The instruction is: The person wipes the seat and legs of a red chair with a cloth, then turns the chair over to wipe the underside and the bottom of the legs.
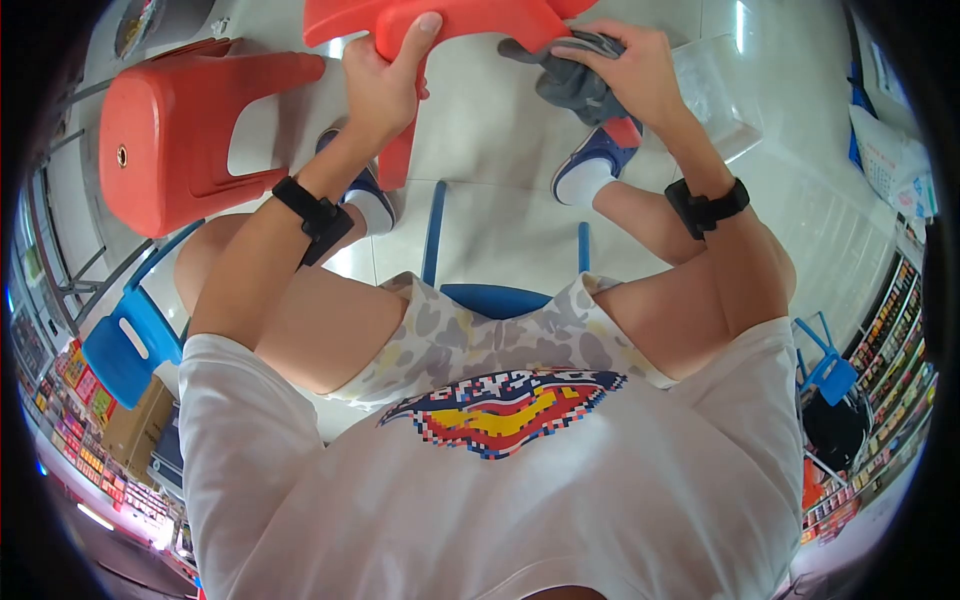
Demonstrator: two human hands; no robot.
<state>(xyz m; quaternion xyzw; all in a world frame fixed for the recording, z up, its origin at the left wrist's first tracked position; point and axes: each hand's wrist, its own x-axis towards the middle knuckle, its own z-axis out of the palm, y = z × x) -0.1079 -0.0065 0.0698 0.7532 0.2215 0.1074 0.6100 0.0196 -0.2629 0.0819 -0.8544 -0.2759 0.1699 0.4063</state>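
A red plastic stool (pixel 470 20) is held in front of me at the top of the view, partly cut off by the frame edge. My left hand (pixel 390 80) grips it near one leg, thumb on top and fingers wrapped behind. In my right hand (pixel 635 75) is a dark grey cloth (pixel 580 90), bunched up and pressed against another leg of the stool. The end of that leg shows red below the cloth. Part of the cloth hangs beneath my fingers.
A second red stool (pixel 165 140) lies on its side to the left. Blue chairs stand at left (pixel 130 345) and right (pixel 830 375), with stocked shelves (pixel 890 350) behind. A clear plastic item (pixel 715 95) and a white bag (pixel 890 160) are at right.
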